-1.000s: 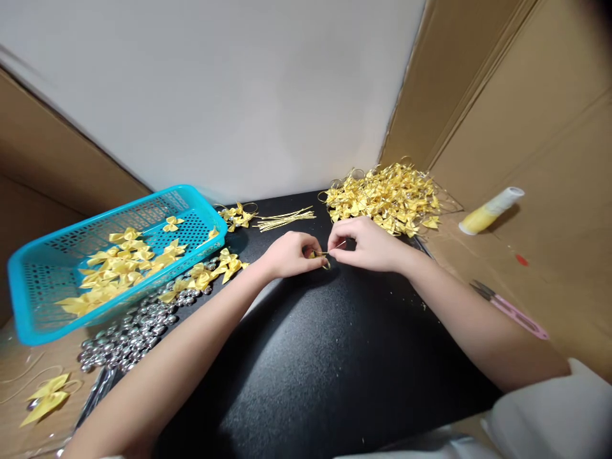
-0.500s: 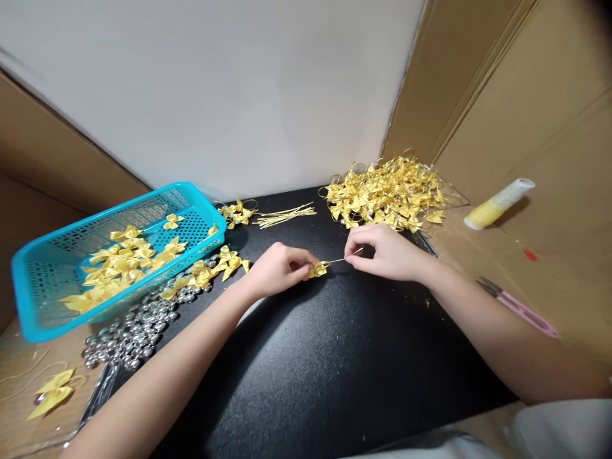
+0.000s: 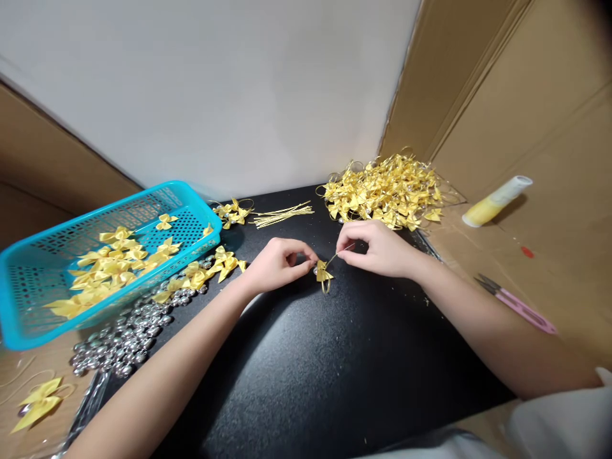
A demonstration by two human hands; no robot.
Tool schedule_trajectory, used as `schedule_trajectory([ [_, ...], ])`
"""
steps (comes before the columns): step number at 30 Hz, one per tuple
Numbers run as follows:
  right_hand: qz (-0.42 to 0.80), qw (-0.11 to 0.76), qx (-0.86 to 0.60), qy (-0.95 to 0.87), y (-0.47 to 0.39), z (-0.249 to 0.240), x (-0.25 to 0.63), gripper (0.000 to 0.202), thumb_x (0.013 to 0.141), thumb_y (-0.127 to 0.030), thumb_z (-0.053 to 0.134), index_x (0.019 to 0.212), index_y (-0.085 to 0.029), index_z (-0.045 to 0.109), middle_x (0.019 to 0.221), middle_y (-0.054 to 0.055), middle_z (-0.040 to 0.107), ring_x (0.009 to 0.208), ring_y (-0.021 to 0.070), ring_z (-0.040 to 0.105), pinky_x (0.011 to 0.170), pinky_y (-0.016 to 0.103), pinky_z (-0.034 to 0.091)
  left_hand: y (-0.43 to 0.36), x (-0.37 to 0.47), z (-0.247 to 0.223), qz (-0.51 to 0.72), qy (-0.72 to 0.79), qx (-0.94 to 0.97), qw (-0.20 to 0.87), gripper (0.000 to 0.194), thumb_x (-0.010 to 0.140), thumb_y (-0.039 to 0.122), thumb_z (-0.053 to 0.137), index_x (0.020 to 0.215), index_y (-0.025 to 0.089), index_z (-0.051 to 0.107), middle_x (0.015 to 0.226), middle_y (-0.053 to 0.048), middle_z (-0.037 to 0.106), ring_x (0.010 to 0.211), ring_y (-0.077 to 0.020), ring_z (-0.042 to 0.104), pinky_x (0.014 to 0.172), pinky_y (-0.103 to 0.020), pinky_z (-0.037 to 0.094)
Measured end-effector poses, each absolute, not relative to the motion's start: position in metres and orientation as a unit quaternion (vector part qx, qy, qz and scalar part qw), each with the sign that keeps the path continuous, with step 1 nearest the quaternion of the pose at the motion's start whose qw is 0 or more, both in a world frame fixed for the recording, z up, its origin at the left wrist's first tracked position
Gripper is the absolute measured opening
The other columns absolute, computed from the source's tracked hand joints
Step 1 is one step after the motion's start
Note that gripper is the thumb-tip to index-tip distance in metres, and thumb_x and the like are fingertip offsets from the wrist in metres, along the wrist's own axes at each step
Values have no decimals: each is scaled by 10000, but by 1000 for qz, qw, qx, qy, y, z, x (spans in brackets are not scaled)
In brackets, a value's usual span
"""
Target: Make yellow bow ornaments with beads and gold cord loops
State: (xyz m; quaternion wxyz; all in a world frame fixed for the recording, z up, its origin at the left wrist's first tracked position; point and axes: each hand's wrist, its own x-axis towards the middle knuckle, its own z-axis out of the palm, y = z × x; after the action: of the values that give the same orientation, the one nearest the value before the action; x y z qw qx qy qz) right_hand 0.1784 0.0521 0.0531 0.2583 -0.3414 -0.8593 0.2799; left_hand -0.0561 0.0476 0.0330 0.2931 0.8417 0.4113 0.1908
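Above the black table (image 3: 306, 357), a yellow bow (image 3: 324, 274) with a silver bell and a gold loop hangs between my hands. My left hand (image 3: 287, 262) is at its left, with thumb and forefinger pinched together at the bell or a bit of cord. My right hand (image 3: 370, 247) pinches the thin gold cord (image 3: 333, 258) that runs from the bow. Loose yellow bows (image 3: 196, 275) and silver bells (image 3: 122, 338) lie left of my left hand.
A blue basket (image 3: 14, 299) of yellow bows stands at the left. Gold cord strips (image 3: 282, 215) lie at the back, beside a large pile of looped bows (image 3: 387, 191). Pink-handled scissors (image 3: 521, 309) and a yellow-white roll (image 3: 497, 203) are at the right.
The bow has swung down from lying sideways near my left fingertips and now hangs with its loop below. My right hand has moved slightly left and the cord now slants.
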Motion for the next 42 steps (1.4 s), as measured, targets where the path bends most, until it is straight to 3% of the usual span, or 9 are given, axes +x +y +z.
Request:
schedule_trajectory([
  [3,284,262,-338,-858,53,54,176,97,784,-116,575,728,-164,638,757,15,634,719,125,567,713,264,446,52,-53,36,187,406,839,310,194,829,284,594,884,164,736,553,42,584,444,-67,375,484,-200,312],
  [8,284,260,-345,-856,54,53,177,98,781,-106,572,735,-157,642,749,14,631,708,120,564,705,258,440,56,-43,38,211,385,839,322,169,816,257,625,904,165,736,700,11,635,519,-74,400,525,-208,335],
  [11,284,266,-353,-851,56,53,178,96,785,-122,575,731,-160,645,751,14,637,705,120,566,700,259,436,58,-36,37,213,380,822,367,204,795,321,671,901,156,729,668,18,609,527,-79,388,511,-210,319],
  [17,287,269,-362,-845,59,51,176,90,781,-142,588,713,-168,641,748,9,638,703,122,563,692,264,434,64,-27,28,198,365,794,444,207,797,332,670,772,134,727,727,-34,691,633,-126,569,604,-239,437],
  [27,273,243,-393,-844,68,46,186,98,766,-131,565,709,-159,640,746,20,651,692,127,577,698,275,448,68,-33,13,193,399,756,482,170,776,294,704,819,132,734,748,-44,743,627,-123,639,602,-227,489],
  [34,273,142,-451,-838,75,50,203,115,711,-102,569,692,-162,665,683,11,667,626,122,590,615,247,446,65,-29,16,175,387,799,426,226,811,275,679,997,145,681,740,-25,759,581,-105,619,578,-217,436],
  [42,252,-40,-505,-825,77,46,220,150,629,-83,672,573,-212,725,578,0,682,484,114,562,485,252,391,66,-27,16,152,368,821,409,152,816,252,662,941,171,632,770,-20,770,669,-136,681,665,-243,459],
])
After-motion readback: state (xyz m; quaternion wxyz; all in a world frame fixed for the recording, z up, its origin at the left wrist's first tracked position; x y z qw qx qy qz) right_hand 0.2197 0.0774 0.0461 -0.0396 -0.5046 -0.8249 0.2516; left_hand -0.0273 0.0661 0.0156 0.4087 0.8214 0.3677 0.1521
